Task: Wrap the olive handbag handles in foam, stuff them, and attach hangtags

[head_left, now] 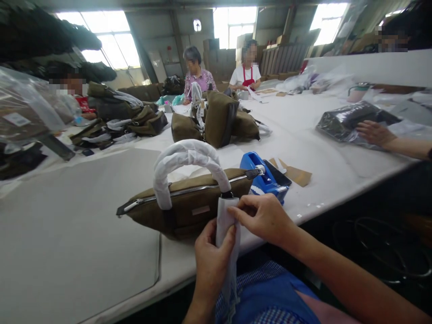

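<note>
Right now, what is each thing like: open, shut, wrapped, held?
Bag: upright, zipper shut.
Near handle: wrapped in white.
Wrap strip: hanging loose, pinched by both hands.
Left hand: gripping the strip.
Right hand: pinching the strip's top.
Tape dispenser: resting behind the bag.
Black bag: in clear plastic.

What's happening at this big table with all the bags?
A person holds a strip of white wrapping between the left hand and right hand, at the handle end of an olive bag whose handle is already wrapped. A blue tape dispenser sits just behind. Other people work farther along the table, beside more bags.
</note>
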Demonstrator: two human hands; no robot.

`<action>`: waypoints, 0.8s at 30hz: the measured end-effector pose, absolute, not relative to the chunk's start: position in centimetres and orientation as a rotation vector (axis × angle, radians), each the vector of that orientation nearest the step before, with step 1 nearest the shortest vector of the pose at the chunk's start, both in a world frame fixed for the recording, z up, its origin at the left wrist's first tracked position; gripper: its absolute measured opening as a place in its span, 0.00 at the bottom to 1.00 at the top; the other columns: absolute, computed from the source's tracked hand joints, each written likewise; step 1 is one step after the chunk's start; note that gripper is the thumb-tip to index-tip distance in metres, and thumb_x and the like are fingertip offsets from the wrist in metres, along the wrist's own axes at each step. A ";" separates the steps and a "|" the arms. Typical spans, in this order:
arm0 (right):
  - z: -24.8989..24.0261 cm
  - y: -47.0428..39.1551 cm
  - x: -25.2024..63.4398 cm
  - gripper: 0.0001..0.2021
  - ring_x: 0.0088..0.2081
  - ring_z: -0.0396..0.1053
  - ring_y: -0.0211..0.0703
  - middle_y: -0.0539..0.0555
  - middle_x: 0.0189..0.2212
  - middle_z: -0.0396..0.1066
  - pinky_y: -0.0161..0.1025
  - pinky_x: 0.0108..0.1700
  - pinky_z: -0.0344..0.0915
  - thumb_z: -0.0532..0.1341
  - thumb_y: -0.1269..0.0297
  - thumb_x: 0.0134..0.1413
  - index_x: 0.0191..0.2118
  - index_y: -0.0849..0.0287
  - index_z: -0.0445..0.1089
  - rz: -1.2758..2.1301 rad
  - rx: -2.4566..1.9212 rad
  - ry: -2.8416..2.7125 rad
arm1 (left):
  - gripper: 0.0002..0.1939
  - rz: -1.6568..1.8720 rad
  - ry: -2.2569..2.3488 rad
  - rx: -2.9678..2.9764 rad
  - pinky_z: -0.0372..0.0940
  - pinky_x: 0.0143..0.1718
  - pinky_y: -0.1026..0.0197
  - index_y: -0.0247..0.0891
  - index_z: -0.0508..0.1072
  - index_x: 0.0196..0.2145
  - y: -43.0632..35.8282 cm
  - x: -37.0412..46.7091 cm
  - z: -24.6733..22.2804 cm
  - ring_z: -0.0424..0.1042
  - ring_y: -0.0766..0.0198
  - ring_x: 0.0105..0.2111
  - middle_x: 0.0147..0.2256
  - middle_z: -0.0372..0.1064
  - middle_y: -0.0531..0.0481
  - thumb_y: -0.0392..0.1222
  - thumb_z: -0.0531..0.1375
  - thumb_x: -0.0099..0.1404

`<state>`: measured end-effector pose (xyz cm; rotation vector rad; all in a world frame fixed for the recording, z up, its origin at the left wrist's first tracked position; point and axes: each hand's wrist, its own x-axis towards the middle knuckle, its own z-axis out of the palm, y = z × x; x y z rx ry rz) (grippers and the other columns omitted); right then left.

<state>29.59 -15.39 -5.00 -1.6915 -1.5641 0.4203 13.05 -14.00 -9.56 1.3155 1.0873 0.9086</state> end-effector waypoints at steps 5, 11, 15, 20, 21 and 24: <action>-5.7 -14.8 31.1 0.27 0.18 0.63 0.38 0.52 0.14 0.68 0.36 0.23 0.54 0.69 0.39 0.49 0.15 0.56 0.67 0.607 -1.799 -1.481 | 0.21 0.896 1.030 1.180 0.70 0.43 0.59 0.33 0.80 0.45 -13.9 12.8 -9.7 0.78 0.51 0.42 0.41 0.80 0.41 0.51 0.70 0.60; -9.2 -14.4 33.0 0.29 0.14 0.60 0.34 0.49 0.12 0.66 0.32 0.16 0.54 0.67 0.34 0.46 0.17 0.58 0.68 1.266 -1.613 -1.173 | 0.27 0.819 0.988 1.007 0.71 0.43 0.58 0.32 0.79 0.46 -14.0 12.5 -9.5 0.78 0.50 0.43 0.42 0.80 0.39 0.55 0.73 0.56; -9.2 -16.7 32.8 0.22 0.19 0.69 0.37 0.51 0.18 0.73 0.33 0.23 0.67 0.66 0.43 0.55 0.24 0.57 0.73 0.884 -1.580 -1.086 | 0.28 0.813 1.024 0.981 0.71 0.44 0.58 0.32 0.80 0.46 -14.1 12.5 -9.0 0.78 0.49 0.45 0.43 0.80 0.38 0.55 0.74 0.54; -7.4 -18.9 30.3 0.18 0.42 0.80 0.47 0.56 0.42 0.81 0.43 0.48 0.77 0.61 0.49 0.66 0.50 0.56 0.77 0.880 -1.258 -1.001 | 0.30 0.808 1.044 0.987 0.71 0.47 0.56 0.31 0.79 0.46 -14.3 12.9 -8.3 0.78 0.47 0.47 0.45 0.80 0.37 0.55 0.74 0.52; -7.2 -18.7 29.7 0.19 0.46 0.79 0.48 0.56 0.46 0.80 0.45 0.52 0.76 0.60 0.49 0.67 0.55 0.55 0.75 0.944 -1.219 -1.036 | 0.31 0.806 1.048 0.981 0.71 0.48 0.56 0.31 0.79 0.47 -14.4 13.0 -8.2 0.78 0.46 0.48 0.45 0.80 0.37 0.56 0.74 0.52; -7.6 -18.1 29.0 0.22 0.55 0.74 0.50 0.56 0.50 0.78 0.47 0.59 0.71 0.58 0.48 0.68 0.60 0.55 0.71 1.060 -1.151 -1.098 | 0.32 0.821 1.080 0.970 0.71 0.47 0.57 0.32 0.77 0.48 -14.4 13.1 -8.1 0.77 0.48 0.48 0.47 0.79 0.38 0.55 0.74 0.52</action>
